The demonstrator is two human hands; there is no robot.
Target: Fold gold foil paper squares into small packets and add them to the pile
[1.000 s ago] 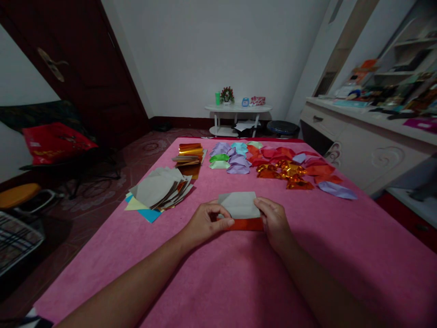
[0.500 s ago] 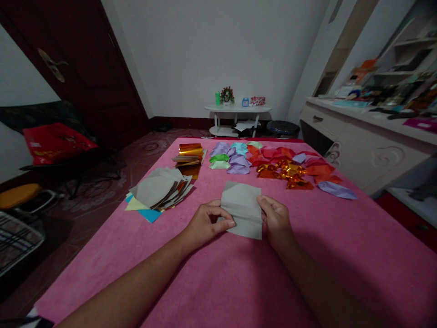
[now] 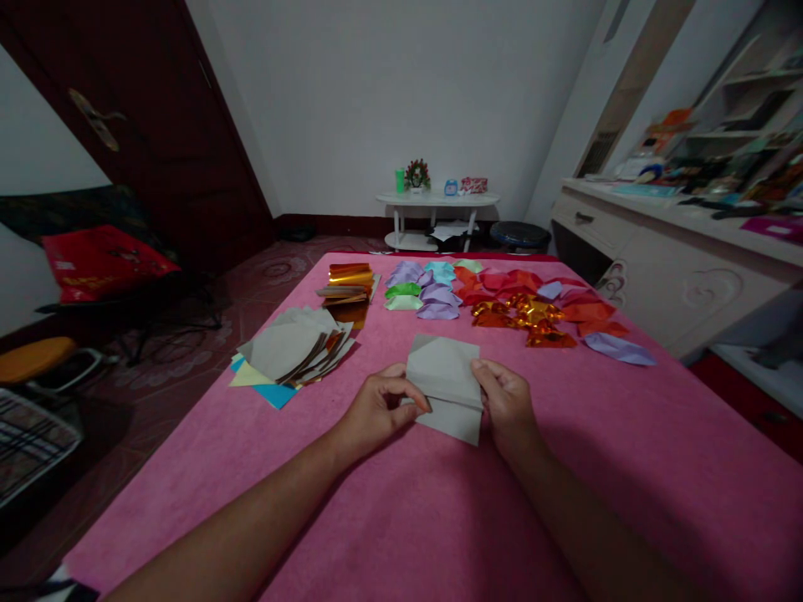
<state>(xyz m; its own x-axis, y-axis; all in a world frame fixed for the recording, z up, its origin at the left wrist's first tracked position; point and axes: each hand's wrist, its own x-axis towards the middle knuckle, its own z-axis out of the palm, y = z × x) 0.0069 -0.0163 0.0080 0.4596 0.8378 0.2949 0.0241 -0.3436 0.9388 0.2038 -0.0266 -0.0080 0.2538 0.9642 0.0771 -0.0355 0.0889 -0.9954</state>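
A greyish-white sheet of paper (image 3: 444, 368) is held between my two hands just above the pink tabletop. A crease runs across its lower part. My left hand (image 3: 384, 411) grips the lower left edge, with thumb and index finger at the crease. On the opposite side, my right hand (image 3: 507, 403) pinches the right edge, thumb on top and the other fingers behind. To the left lies a fanned stack of grey-backed paper sheets (image 3: 288, 343), with blue and yellow sheets showing underneath.
Shiny gold paper sheets (image 3: 349, 280) are stacked farther back. Purple and green folded papers (image 3: 439, 301) lie behind the sheet, with red folded papers (image 3: 508, 284) and gold foil ones (image 3: 536, 313) to the right. A white cabinet (image 3: 677, 259) borders the right side.
The sheet's lower part has tilted slightly, and its crease now shows as a sharper ridge. Both hands have stayed almost in place.
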